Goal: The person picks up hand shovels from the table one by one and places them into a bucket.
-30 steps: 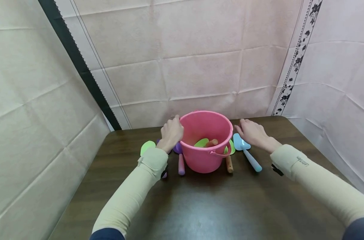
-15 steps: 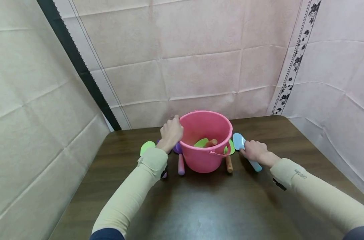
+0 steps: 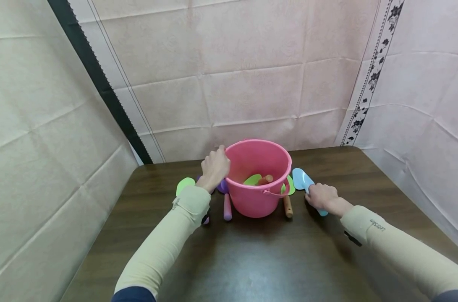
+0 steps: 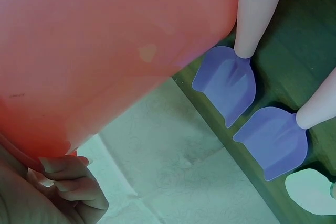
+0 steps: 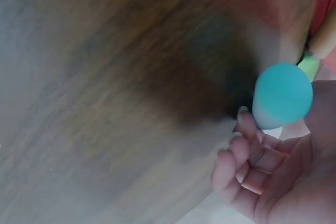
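Note:
A pink bucket (image 3: pixel 256 201) stands upright near the table's far edge, with a light green scoop blade (image 3: pixel 253 180) and a wooden handle (image 3: pixel 265 180) visible inside. My left hand (image 3: pixel 215 167) grips the bucket's left rim; in the left wrist view its fingers (image 4: pixel 79 182) curl over the edge. To the bucket's right, my right hand (image 3: pixel 323 197) holds a light blue toy shovel (image 3: pixel 301 179) by its handle, the blade pointing away from me. The handle's rounded end (image 5: pixel 283 95) shows beside my curled fingers in the right wrist view.
Left of the bucket lie two purple shovels (image 4: pixel 228 80) with pink handles and a pale green one (image 3: pixel 185 184). A green shovel with a wooden handle (image 3: pixel 288 206) lies against its right side. Cloth (image 3: pixel 251 84) hangs behind the dark wooden table (image 3: pixel 244 260).
My right hand has come down and toward me from beyond the blue shovel's blade and now grips its handle. The left hand has stayed on the bucket rim.

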A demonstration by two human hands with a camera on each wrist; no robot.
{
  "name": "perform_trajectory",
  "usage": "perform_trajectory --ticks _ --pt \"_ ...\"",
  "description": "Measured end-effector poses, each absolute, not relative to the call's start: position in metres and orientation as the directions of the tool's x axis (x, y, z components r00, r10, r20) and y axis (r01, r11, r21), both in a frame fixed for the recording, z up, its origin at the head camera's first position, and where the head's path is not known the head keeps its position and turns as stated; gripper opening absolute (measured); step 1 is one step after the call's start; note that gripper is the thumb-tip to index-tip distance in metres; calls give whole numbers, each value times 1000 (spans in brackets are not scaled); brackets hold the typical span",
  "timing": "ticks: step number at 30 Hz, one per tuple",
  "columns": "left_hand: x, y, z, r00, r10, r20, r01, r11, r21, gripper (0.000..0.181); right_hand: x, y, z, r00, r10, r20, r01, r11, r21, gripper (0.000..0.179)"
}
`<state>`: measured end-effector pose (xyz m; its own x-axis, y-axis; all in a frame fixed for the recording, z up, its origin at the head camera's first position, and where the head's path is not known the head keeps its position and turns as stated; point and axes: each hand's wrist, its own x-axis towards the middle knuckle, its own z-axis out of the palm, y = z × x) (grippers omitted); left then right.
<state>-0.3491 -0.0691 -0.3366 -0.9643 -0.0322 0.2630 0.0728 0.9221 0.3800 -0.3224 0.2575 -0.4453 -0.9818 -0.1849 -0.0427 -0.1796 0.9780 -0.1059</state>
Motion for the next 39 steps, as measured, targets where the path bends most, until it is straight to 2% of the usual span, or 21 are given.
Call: perform_trajectory --ticks 15,39 --pt "-349 -69 -339 -964 -22 266 85 919 384 24 -323 262 -451 -982 -187 7 -186 978 -98 37" --pt "-349 -70 -336 -965 -28 262 76 923 377 24 -326 261 -403 -979 -177 100 -187 978 -93 36"
